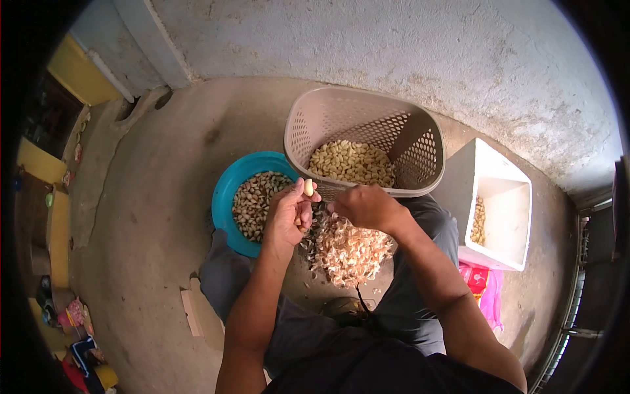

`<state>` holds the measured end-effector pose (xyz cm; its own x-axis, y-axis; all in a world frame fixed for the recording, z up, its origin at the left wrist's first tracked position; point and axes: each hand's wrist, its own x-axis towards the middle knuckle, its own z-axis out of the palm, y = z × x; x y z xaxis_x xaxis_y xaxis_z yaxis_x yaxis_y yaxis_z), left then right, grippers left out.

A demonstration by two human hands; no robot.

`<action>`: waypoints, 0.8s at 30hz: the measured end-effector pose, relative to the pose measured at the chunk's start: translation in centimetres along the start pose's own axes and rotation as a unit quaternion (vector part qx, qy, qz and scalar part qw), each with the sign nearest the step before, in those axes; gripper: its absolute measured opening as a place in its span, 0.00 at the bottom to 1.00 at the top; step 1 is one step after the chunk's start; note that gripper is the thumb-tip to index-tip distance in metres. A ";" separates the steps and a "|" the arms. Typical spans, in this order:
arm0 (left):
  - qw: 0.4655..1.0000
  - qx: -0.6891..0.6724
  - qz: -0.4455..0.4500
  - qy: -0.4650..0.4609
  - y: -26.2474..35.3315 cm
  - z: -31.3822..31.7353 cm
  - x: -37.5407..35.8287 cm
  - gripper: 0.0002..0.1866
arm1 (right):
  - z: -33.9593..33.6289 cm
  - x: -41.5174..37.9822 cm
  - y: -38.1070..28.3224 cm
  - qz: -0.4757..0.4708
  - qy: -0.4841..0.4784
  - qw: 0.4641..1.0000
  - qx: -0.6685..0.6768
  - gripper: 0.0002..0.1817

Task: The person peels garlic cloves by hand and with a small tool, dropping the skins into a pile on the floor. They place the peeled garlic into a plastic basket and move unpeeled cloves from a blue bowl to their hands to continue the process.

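Between the thumb and fingers of my left hand (pixel 289 213) is a pale peeled kernel (pixel 308 188); a few brownish pieces show in its curled fingers. My right hand (pixel 369 209) is closed just to the right, above the peelings, and what its fingertips hold, if anything, is too small to tell. A taupe perforated basket (pixel 361 98) beyond my hands holds many pale kernels (pixel 351 163). To the left, a teal basin (pixel 224 197) contains brownish unpeeled kernels (pixel 252 205). A heap of papery peelings (pixel 351 253) lies on the floor between my legs, with dark bits at its left side.
At the right stands a white foam box (pixel 502 217) with some kernels inside, beside a pink and red bag (pixel 485 289). Cardboard (pixel 197 312) lies near my left leg. A wall (pixel 394 52) rises behind the basket. Assorted items sit at the far left.
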<state>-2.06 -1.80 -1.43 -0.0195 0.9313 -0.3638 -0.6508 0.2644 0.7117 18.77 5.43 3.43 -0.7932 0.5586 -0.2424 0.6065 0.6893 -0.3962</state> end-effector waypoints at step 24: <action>1.000 -0.014 -0.006 -0.002 0.7 0.3 -0.4 0.19 | -0.3 0.3 2.3 -0.044 0.066 0.970 0.232 0.16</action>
<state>-2.31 -1.92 -0.62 -0.0075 0.9291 -0.3698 -0.6717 0.2692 0.6901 19.99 7.34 2.75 -0.8085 0.5821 -0.0865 0.4230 0.4726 -0.7732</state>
